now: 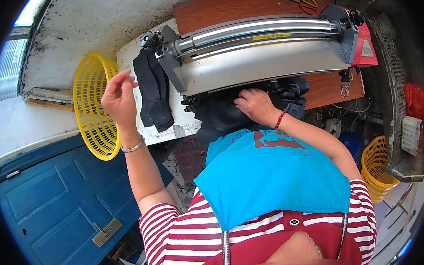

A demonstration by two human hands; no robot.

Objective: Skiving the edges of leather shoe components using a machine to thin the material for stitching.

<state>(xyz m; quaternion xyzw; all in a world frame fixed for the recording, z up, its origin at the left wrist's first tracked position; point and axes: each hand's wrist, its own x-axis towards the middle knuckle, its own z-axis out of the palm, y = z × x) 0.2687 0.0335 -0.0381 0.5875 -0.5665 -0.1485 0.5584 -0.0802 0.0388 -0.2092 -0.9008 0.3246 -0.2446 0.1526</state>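
Observation:
My left hand (120, 100) is raised between the yellow basket and the machine's left end. Its fingers are loosely curled and slightly apart, with nothing visible in them. A few long black pieces (153, 90), fabric-like or leather-like, lie beside it on the white board (142, 136). My right hand (256, 105) is at the front edge of a roller machine (265, 57) with a bare metal feed plate. Its bent fingers grip the edge of a black piece (215, 110) in a dark pile; the fingertips are partly hidden. More black pieces (294, 92) are stacked to its right.
A yellow plastic basket (95, 105) leans at the left, above a blue panelled door (48, 203). Scissors (303, 3) with orange-yellow handles lie on the brown board (243, 5) behind the machine. Another yellow basket (378, 169) and loose cables (352, 108) are at the right.

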